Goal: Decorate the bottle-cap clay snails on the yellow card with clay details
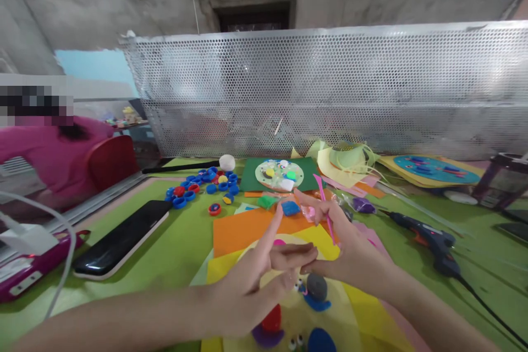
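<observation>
My left hand hovers over coloured felt sheets, index finger stretched forward, the other fingers extended toward my right hand. My right hand meets it fingertip to fingertip and grips a thin pink stick tool that points up and away. Below the hands lies a yellow sheet with small clay figures: a grey ball on a blue base, a red piece on purple and a blue blob. A small blue clay piece lies just beyond my left index fingertip.
Blue and red bottle caps are scattered at the back left beside a white ball. A decorated round disc sits on green felt. A glue gun lies right, a black phone left. A perforated metal screen closes the back. A person in pink sits far left.
</observation>
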### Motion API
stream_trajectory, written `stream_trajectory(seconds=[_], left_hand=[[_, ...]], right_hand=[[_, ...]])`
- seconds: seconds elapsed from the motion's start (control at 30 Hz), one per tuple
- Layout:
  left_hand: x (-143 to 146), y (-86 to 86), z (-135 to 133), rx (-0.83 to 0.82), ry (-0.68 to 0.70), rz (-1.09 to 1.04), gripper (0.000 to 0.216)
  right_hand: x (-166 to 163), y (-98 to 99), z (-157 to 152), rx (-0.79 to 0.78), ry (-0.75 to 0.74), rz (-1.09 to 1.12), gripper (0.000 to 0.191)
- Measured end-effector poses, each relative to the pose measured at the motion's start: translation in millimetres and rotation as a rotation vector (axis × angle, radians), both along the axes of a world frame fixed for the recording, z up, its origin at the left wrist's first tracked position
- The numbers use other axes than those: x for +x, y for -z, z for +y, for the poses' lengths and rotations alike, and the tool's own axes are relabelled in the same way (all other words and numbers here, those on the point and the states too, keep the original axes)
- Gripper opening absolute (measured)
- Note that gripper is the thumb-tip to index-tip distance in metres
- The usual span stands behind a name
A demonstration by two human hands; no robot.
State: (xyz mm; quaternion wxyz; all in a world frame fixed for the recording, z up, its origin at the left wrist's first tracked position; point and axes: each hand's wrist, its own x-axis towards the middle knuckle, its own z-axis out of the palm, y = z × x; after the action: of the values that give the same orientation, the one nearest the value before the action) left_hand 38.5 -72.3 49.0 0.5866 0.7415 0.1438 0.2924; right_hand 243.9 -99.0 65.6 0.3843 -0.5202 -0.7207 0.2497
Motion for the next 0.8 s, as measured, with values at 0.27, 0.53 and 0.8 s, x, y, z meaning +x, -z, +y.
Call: stream_trajectory(seconds=[0.27, 0.53, 0.8], left_hand=[[3, -3.5, -4, -0.092, 0.049, 0.02, 0.076], [5, -3.6, -3, -0.104, -0.004, 0.108, 0.079], [6, -1.9, -1, -0.195, -0.028, 0.139, 0.095]], right_hand=[[-6, -4.6, -5, -0.066, 0.0, -0.024, 0.041], [-5, -4.3, -4, -0.073, 0.0, -0.08, 0.042], [3, -6.7, -2, -0.066, 0.049, -0.127, 0.045]])
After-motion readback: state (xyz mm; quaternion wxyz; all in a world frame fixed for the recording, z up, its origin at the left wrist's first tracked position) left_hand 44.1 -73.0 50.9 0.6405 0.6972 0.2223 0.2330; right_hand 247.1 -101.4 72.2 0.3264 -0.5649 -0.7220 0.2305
